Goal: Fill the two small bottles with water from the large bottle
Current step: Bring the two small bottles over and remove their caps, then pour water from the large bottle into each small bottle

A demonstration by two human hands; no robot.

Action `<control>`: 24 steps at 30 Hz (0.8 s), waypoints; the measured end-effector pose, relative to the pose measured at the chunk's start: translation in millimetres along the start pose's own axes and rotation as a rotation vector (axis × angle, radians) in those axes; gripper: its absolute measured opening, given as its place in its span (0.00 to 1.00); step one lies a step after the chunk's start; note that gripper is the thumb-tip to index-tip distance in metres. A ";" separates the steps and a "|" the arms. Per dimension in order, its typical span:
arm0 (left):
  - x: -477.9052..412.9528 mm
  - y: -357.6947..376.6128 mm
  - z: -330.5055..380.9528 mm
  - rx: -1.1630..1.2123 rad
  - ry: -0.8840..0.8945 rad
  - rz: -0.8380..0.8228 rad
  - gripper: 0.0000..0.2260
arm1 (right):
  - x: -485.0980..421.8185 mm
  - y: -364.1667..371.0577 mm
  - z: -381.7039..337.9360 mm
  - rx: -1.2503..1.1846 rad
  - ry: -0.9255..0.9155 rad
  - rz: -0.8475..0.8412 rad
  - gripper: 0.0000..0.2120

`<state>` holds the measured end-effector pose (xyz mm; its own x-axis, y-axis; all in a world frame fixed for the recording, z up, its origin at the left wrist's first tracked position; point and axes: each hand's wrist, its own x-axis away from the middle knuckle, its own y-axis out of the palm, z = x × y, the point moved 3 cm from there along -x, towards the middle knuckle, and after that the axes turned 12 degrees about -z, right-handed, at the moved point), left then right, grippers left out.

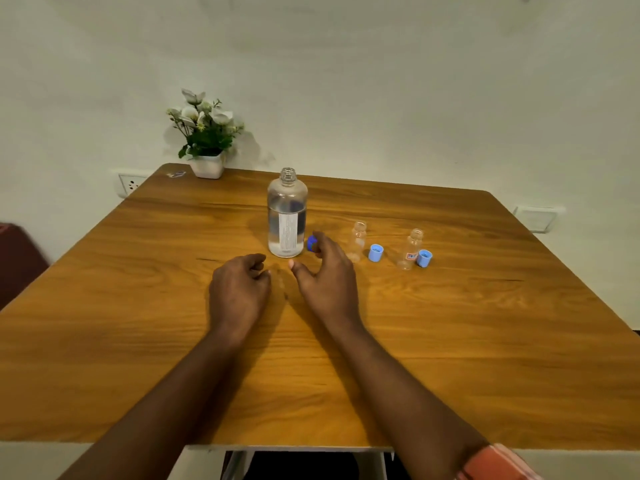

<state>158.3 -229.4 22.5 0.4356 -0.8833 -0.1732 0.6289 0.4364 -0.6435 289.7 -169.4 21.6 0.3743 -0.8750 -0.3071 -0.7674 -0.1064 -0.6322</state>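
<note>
large bottle (286, 216) uncapped, roughly half full, mid table (450, 341), edges well away all round
left hand (239, 289) in front of it, loosely curled, empty; right hand (329, 275) fingers on the dark cap (312, 244) beside it, grip unclear. small bottles (358, 240) right of it, clear, uncapped.

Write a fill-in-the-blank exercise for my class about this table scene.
1. The large bottle stands with its cap ___.
2. ___ light blue caps lie beside the small bottles.
3. The dark blue cap lies just ___ of the large bottle.
4. The flower pot stands at the far ___ corner of the table.
Missing words: off; two; right; left.
</note>
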 end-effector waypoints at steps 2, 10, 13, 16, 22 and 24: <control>-8.3 -3.9 -5.2 0.011 -0.009 0.011 0.15 | -11.3 8.6 -3.2 -0.036 0.025 0.013 0.34; -31.1 -5.0 -11.6 0.036 -0.009 0.010 0.15 | -46.7 30.4 -9.1 -0.109 0.080 0.033 0.48; -31.5 -4.2 -13.2 0.045 0.002 -0.002 0.15 | -54.7 33.8 -11.1 -0.138 0.074 0.045 0.51; -31.4 -3.8 -14.0 0.056 0.008 -0.005 0.15 | -59.3 35.6 -12.9 -0.158 0.054 0.078 0.50; -28.8 -3.8 -12.5 0.055 0.014 0.005 0.15 | -51.3 30.7 -13.9 -0.165 0.009 0.145 0.43; -26.4 -3.6 -11.4 0.049 0.016 0.005 0.15 | -42.9 26.5 -13.0 -0.168 -0.001 0.138 0.43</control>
<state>137.2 -209.6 20.8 0.4289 -0.8836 -0.1881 0.6578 0.4482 -0.6053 246.5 -140.8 27.2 0.2603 -0.8862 -0.3833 -0.8873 -0.0630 -0.4568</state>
